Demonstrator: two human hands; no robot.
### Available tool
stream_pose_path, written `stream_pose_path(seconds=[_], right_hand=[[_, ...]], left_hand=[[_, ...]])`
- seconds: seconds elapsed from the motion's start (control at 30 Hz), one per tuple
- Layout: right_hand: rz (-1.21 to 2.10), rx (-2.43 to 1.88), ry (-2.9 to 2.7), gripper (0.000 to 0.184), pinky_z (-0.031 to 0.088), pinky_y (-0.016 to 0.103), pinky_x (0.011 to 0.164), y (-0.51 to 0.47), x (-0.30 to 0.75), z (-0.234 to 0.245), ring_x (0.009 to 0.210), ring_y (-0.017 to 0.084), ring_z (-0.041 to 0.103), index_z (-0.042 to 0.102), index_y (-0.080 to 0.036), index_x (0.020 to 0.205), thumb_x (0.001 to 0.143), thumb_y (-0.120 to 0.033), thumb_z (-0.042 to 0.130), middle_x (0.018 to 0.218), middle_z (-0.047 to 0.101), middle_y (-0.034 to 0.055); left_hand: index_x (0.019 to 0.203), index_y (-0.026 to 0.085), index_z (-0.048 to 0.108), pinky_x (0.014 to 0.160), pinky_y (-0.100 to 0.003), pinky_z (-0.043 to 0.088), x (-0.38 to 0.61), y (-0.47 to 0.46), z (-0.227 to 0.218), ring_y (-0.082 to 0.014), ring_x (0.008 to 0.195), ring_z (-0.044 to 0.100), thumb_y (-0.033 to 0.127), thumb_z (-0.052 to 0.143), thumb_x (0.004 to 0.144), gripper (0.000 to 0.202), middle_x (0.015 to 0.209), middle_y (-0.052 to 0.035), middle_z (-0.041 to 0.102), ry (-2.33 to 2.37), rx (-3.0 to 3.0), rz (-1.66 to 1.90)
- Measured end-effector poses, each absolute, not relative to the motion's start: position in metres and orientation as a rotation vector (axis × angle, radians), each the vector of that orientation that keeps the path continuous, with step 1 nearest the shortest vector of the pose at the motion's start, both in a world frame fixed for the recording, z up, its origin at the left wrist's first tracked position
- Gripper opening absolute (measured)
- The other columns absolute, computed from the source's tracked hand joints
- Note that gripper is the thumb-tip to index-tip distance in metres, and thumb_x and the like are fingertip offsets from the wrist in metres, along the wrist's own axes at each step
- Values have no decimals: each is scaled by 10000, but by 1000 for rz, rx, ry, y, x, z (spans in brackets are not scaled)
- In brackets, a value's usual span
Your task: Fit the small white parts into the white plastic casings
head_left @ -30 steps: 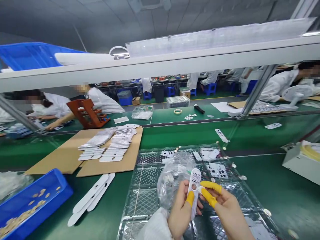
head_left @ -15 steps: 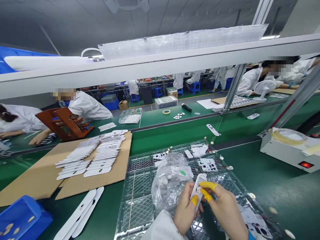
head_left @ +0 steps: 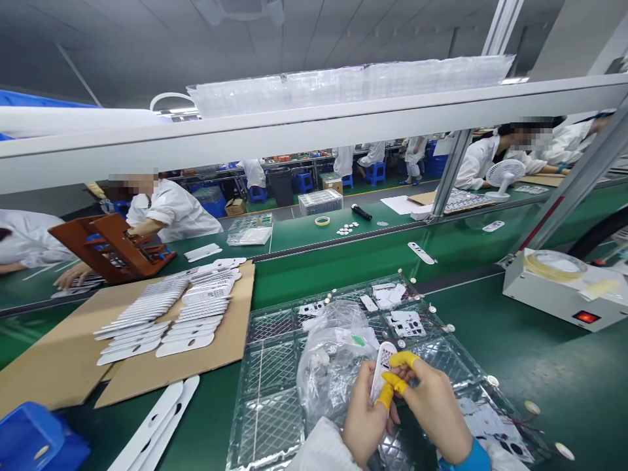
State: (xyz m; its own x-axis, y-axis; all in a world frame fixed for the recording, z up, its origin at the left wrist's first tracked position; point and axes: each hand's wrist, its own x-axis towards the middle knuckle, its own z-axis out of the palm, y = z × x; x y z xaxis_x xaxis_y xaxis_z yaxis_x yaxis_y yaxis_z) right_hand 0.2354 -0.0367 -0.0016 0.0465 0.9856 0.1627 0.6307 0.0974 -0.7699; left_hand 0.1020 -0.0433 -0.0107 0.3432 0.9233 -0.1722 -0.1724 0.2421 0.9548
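My left hand is closed round a long white plastic panel with rounded ends and a dark printed grid, held tilted above the tray. Yellow finger cots cover some fingertips. My right hand is at the panel's right side, its fingers bent in a pinch against the panel; whatever lies between them is hidden. Just behind the hands, a clear plastic bag with small white round pieces in it lies on the clear divided tray. White part sets sit in some of the tray's compartments.
Stacked white panels lie on cardboard at left. Loose long panels and a blue bin are nearer. A white box with a red switch stands at right. Beyond the green conveyor belt, co-workers sit near a brown fixture.
My right fingers have shifted lower on the panel, with the thumb and fingers closer against it. The left hand keeps its hold. The camera view has turned slightly.
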Motion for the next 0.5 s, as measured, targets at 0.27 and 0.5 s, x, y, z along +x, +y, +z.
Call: stream_pose_path(seconds=[0.27, 0.5], right_hand=[[785, -1500, -1643, 273, 489, 296, 792, -48, 274, 8, 877, 195, 618, 582, -215, 1041, 788, -215, 477, 964, 666, 37], [873, -1843, -1958, 231, 497, 331, 672, -73, 367, 6, 798, 233, 599, 642, -256, 800, 694, -122, 486, 893, 654, 24]], left_hand=[[947, 203, 384, 312, -139, 283, 102, -39, -2, -33, 378, 460, 307, 483, 823, 190, 790, 11, 578, 935, 1024, 948], [816, 197, 433, 290, -134, 252, 100, -37, 1, -28, 291, 378, 291, 466, 806, 99, 547, 74, 489, 1083, 1105, 824]])
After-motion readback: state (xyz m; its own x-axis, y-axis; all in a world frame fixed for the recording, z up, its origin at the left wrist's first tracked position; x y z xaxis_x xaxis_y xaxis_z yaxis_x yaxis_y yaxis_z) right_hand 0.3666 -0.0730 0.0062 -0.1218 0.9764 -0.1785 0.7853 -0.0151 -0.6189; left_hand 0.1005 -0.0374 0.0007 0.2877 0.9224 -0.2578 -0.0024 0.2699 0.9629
